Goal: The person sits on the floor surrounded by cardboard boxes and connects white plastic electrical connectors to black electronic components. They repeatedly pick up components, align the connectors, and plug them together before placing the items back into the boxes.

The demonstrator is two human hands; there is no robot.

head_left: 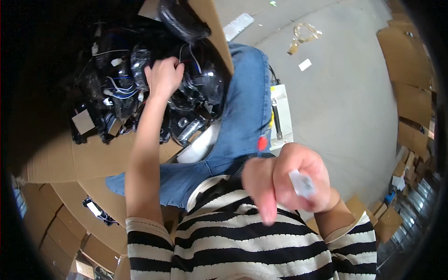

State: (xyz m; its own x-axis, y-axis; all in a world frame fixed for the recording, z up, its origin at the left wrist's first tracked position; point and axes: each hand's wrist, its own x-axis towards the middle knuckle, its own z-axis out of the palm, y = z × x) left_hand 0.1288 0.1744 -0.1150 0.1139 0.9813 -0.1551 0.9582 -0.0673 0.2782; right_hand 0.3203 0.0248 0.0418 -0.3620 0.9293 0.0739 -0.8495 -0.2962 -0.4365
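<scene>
My left hand [164,77] reaches into a large cardboard box [223,39] full of black parts. Its fingers curl down among the plastic-wrapped parts [140,60], and the fingertips are hidden. Thin white and blue wires with white connectors [116,61] trail over the parts. In front of my striped shirt, my right hand [294,179] is closed and blurred. A small pale, see-through piece [302,183] shows at the fist. Close to its fingers is a blurred red tip [262,143]; I cannot tell whether both belong to one thing.
My jeans-clad leg [245,88] lies along the box's right side. A white case with a black handle [281,116] stands beside it on the grey floor. Scraps of tape [304,36] and a white paper [304,65] lie beyond. Cardboard boxes [410,98] line the right and lower left.
</scene>
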